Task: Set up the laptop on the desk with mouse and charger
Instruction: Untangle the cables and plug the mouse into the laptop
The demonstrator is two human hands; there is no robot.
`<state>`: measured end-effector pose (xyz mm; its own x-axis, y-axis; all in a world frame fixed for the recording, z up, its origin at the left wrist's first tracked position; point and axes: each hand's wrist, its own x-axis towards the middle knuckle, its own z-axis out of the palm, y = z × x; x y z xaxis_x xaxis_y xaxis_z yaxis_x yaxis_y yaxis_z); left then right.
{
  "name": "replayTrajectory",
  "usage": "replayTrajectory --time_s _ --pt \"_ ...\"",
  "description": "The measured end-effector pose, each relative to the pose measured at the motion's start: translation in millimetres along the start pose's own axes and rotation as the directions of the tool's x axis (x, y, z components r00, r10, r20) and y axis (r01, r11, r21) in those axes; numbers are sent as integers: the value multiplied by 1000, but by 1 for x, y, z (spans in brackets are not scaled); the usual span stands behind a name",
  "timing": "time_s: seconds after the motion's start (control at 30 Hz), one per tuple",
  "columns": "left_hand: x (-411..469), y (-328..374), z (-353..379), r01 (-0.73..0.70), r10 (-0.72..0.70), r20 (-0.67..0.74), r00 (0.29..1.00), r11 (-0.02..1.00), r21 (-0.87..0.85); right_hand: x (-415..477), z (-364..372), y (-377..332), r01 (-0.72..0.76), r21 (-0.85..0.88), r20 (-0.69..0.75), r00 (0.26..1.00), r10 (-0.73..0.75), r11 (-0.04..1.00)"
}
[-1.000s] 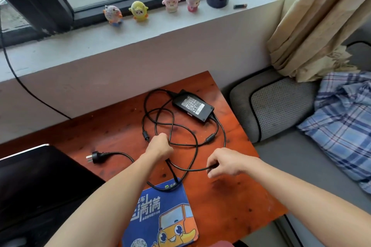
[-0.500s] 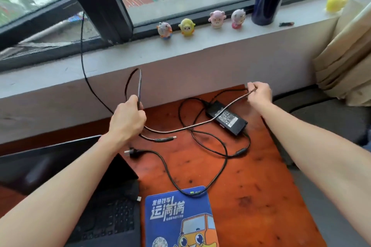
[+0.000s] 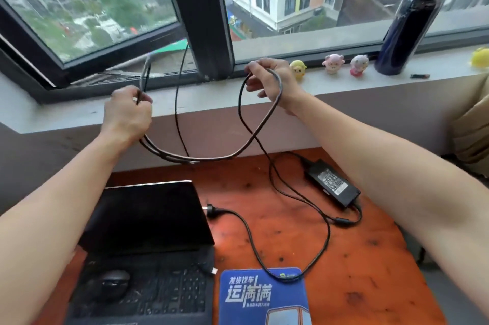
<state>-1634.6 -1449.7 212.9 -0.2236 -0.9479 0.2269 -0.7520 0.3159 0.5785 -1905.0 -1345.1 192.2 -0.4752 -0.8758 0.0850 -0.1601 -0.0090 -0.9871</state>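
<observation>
both hands point(image 3: 127, 113) point(image 3: 267, 81) raised apart, fingers point(image 3: 143, 98) curled

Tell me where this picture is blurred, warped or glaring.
Head view: the cable smears with motion blur near the left hand; head view: the wide lens leans the flask and window post; head view: soft daylight, no glare on the laptop screen.

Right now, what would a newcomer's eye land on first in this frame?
The black charger cable stands out first, held above the desk in a sagging loop between the left hand and the right hand, in front of the window. Below it, the power brick lies on the orange desk to the right of the open laptop, which has a mouse sitting on its keyboard.
</observation>
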Motion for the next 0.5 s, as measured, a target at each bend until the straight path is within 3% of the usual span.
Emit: replayTrajectory --time_s 0.07,0.17,0.27,0.5 --pt "11 -25 -24 54 -55 -60 997 999 -3 6 21 -3 30 -297 36 999 -20 954" --pt "23 -71 -54 147 -151 -77 986 988 -51 8 58 -5 -24 -686 49 996 80 727" --pt "34 -131 -89 270 -280 -70 957 955 -123 5 113 -10 -51 -799 33 991 129 599" --pt "51 -260 -143 428 -434 33 900 869 -249 -15 261 -8 24 -851 132 976 171 524"
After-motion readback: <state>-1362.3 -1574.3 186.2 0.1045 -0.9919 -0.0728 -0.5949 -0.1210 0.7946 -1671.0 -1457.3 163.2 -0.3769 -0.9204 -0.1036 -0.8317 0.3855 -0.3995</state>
